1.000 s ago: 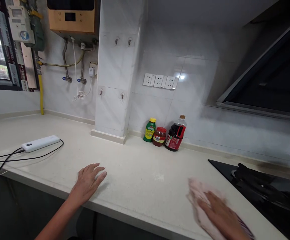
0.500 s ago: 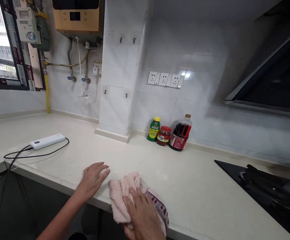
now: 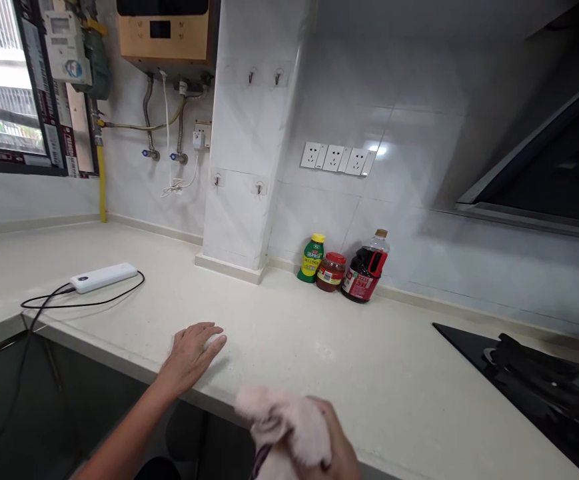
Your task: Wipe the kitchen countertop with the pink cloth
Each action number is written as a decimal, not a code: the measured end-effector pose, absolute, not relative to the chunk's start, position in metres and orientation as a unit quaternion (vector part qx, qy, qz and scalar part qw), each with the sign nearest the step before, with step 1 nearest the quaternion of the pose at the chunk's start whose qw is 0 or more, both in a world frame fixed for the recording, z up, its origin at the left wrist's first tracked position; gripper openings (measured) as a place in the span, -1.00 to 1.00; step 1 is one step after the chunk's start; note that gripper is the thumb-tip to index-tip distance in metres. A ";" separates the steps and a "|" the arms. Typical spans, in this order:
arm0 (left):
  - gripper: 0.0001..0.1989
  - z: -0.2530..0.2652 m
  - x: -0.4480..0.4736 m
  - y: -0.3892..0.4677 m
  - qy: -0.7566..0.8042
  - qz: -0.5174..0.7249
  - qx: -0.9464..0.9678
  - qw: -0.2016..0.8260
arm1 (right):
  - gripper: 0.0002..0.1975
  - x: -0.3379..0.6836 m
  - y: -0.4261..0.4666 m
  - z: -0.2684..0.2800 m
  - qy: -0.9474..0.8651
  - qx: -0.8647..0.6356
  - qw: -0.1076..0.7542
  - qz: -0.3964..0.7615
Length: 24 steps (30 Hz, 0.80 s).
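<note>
- Beyond both grips, the green bottle [image 3: 312, 259], red-lidded jar [image 3: 331, 273] and dark bottle [image 3: 362, 277] are showing labels with writing too small to read
- The right grip [image 3: 338, 439] is clutching a blurred pink cloth [image 3: 292, 427], bunched just left of it
- The left grip [image 3: 194, 353] is holding its thumb apart from loosely bent fingers over the tabletop [image 3: 394, 373]
- One fold is pointing toward the left grip, the rest hanging downward; its long axis is too crumpled to tell
</note>
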<state>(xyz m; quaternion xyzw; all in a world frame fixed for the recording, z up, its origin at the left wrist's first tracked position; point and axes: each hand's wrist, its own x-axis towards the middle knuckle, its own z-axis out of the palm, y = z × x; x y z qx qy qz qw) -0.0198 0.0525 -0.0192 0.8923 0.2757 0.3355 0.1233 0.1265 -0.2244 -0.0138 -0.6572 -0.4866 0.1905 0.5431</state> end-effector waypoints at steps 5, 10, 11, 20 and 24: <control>-0.56 -0.018 -0.020 0.051 0.275 0.334 0.893 0.126 | -0.24 0.188 -0.215 0.003 -0.351 -0.768 0.531 0.065; -0.59 -0.019 -0.021 0.051 0.266 0.326 0.898 0.131 | -0.41 0.219 -0.229 -0.008 -0.383 -0.792 0.473 -0.054; -0.58 -0.019 -0.021 0.051 0.266 0.323 0.899 0.132 | -0.41 0.216 -0.230 -0.010 -0.408 -0.796 0.445 -0.043; -0.54 -0.014 -0.020 0.048 0.271 0.313 0.896 0.157 | -0.25 0.138 -0.181 -0.016 -0.597 -0.784 0.164 -0.053; -0.51 -0.009 -0.021 0.049 0.285 0.331 0.880 0.189 | -0.12 0.090 -0.137 -0.014 -0.663 -0.713 0.203 -0.101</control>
